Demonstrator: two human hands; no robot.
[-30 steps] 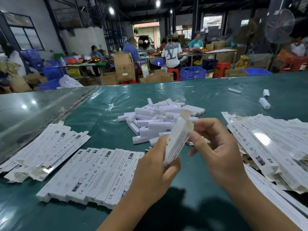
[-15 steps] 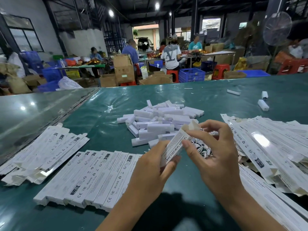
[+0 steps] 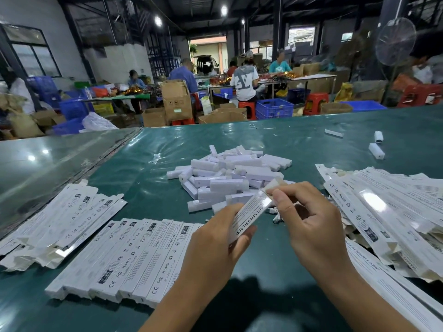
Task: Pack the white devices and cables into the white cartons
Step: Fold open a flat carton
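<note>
I saw that the left hand (image 3: 217, 238) still gripped the carton (image 3: 251, 212) above the table (image 3: 148, 164), and the right hand (image 3: 311, 226), lower than before, now pinched its top flap.

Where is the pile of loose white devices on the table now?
In the head view, the pile of white devices lies mid-table on the green table, just beyond the carton held by both hands.

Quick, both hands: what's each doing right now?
Left hand: grips the carton.
Right hand: fingers pinch the carton's top end.
</note>
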